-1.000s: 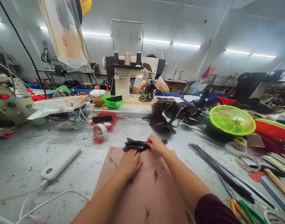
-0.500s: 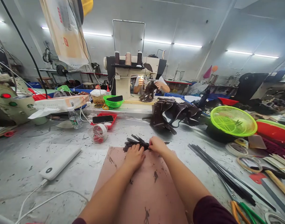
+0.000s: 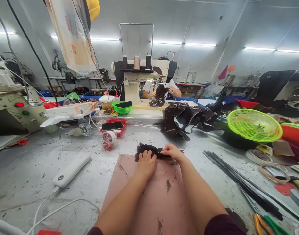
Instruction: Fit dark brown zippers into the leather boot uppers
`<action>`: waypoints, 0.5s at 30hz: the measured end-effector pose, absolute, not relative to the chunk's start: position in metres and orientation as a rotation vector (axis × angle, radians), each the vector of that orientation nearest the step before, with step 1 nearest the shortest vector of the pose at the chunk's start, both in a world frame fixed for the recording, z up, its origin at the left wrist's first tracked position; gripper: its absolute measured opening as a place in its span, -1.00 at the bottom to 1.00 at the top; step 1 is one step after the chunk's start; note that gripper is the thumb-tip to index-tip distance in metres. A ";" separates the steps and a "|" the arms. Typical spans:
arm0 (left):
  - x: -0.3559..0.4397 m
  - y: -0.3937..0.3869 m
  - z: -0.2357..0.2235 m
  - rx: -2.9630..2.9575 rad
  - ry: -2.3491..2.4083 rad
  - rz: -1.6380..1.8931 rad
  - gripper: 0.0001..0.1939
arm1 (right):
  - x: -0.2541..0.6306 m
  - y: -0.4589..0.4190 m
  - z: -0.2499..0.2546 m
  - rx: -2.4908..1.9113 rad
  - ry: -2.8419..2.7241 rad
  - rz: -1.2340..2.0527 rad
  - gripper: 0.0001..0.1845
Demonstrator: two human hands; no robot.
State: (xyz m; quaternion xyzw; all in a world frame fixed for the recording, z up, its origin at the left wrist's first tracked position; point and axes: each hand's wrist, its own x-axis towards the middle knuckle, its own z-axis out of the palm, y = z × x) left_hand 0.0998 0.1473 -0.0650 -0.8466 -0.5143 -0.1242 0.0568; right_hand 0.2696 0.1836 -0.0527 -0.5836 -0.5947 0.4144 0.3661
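Observation:
A small pile of thin black strips [image 3: 146, 149] lies at the far edge of a brown stained mat [image 3: 149, 192] on the worktable. My left hand [image 3: 146, 163] rests on the near side of the pile, fingers bent down onto the strips. My right hand [image 3: 173, 152] pinches the right end of the pile between thumb and fingers. Both forearms reach forward over the mat.
Long black strips [image 3: 240, 182] and scissors [image 3: 267, 222] lie to the right. A white power bank [image 3: 71, 169] with its cable sits left. Dark leather pieces [image 3: 186, 119], a green basket [image 3: 254, 125], tape rolls [image 3: 109, 139] and a sewing machine [image 3: 139, 81] stand beyond; another person works behind it.
The loose, fanned strips have been drawn together into a tighter bundle. My left hand has slid forward onto them, and the view has shifted slightly left.

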 end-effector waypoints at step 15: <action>0.104 0.153 -0.070 -2.621 -1.481 -0.346 -0.72 | 0.265 0.189 -0.059 -1.568 -1.190 0.976 -0.67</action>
